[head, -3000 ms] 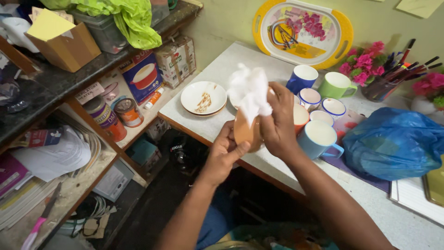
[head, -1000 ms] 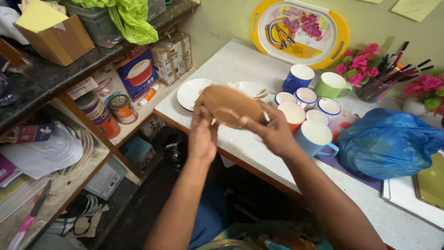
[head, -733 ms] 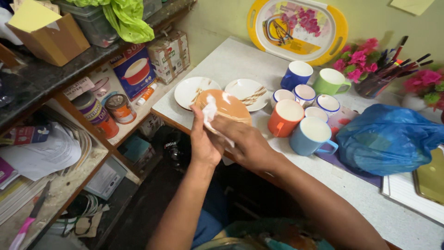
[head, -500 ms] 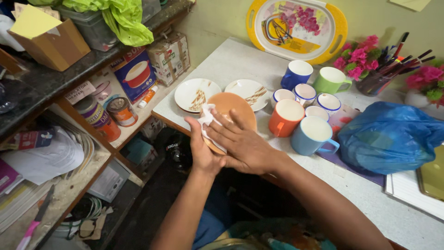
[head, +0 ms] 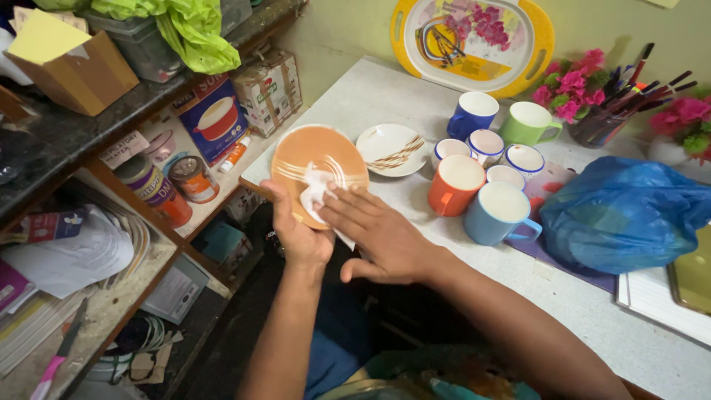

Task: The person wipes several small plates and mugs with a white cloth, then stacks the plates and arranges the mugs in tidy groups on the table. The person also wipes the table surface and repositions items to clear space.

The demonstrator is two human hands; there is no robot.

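Our left hand (head: 300, 233) now grips the orange plate (head: 318, 167) tilted face-up over the tabletop (head: 385, 96) edge, no longer underside-up, while our right hand (head: 381, 237), fingers flat, presses the white tissue (head: 317, 194) at its six o'clock, so wiping has moved to the face.

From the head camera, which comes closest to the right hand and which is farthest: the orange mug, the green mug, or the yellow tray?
From the right hand:
1. Orange mug, just beyond it on the table.
2. Green mug, farther back, beside the flowers.
3. Yellow tray, farthest, leaning on the wall.
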